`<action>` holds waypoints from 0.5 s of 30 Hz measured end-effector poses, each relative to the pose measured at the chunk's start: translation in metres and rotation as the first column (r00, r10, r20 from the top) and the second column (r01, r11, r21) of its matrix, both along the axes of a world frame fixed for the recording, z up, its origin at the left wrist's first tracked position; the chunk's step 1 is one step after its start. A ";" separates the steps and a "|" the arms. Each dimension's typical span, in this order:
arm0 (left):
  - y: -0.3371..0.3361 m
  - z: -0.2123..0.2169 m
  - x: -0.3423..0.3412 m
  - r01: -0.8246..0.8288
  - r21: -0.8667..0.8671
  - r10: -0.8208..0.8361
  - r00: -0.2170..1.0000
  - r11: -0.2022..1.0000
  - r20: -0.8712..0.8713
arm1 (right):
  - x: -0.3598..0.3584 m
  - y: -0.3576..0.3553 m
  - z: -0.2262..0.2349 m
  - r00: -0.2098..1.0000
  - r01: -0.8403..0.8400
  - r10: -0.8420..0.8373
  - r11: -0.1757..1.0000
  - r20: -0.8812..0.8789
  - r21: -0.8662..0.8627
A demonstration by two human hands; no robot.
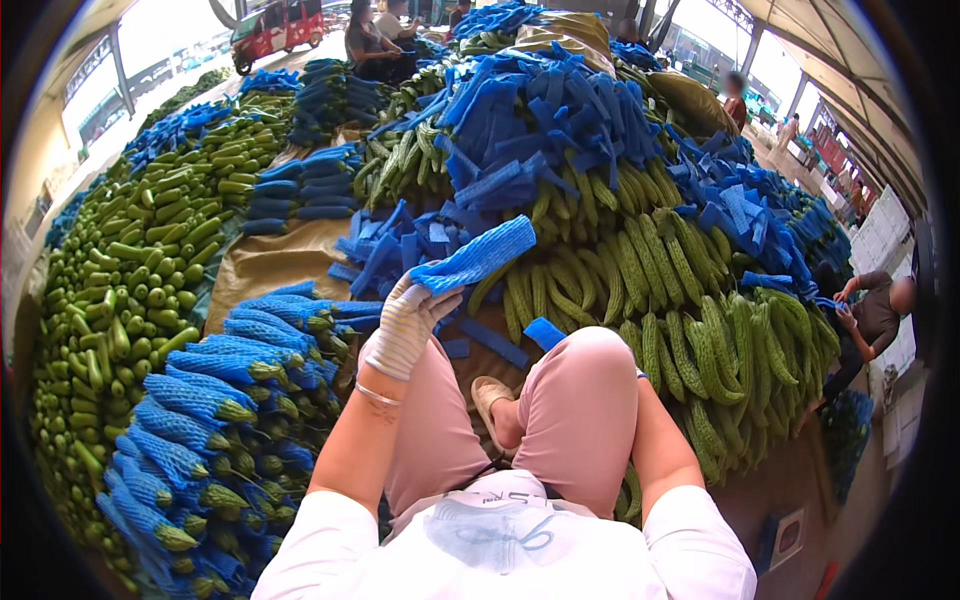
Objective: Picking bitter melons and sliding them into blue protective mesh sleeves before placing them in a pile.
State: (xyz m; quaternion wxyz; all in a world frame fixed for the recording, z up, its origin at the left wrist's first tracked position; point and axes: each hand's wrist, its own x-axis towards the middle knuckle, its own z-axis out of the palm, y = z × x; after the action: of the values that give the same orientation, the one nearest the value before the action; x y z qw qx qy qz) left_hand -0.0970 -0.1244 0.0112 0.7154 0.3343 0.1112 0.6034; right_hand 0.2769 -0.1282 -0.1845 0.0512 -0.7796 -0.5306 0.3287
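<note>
Raised in front of my left knee, my left hand [410, 325] wears a pale striped work glove and is closed around the lower end of an empty blue foam net sleeve [480, 255]. The sleeve slants up to the right. My right forearm [665, 435] passes behind my right knee, which hides the hand. Beyond that knee lie rows of bare bitter gourds [700, 355], long, green and bumpy. On my left, bitter gourds in blue net sleeves [175, 425] are stacked with their ends showing. Loose flat blue sleeves [395, 245] lie ahead of my left hand.
A tall heap of blue sleeves [560, 110] covers gourds straight ahead. Smooth green gourds [150, 260] spread along the far left. Another person [870, 320] sits at the right, and more people [370, 45] are at the back near a red three-wheeled vehicle [278, 32].
</note>
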 end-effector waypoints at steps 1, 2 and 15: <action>0.000 -0.001 0.002 0.007 0.004 -0.007 1.000 1.000 -0.004 | 0.011 0.000 0.002 1.000 -0.010 0.010 1.000 0.002 -0.005; -0.001 -0.001 0.004 0.014 0.004 -0.014 1.000 1.000 -0.009 | 0.007 -0.001 0.000 1.000 -0.019 0.019 1.000 0.003 -0.014; 0.008 0.016 0.017 0.106 -0.192 -0.107 0.994 0.976 0.001 | 0.105 -0.021 -0.018 0.990 -0.139 0.141 0.981 0.006 -0.135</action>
State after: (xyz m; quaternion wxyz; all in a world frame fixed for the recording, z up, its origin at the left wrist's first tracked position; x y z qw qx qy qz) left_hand -0.0801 -0.1164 0.0267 0.7750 0.2721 0.1538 0.5493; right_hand 0.3824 -0.1495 -0.2023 -0.0287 -0.7446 -0.5610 0.3605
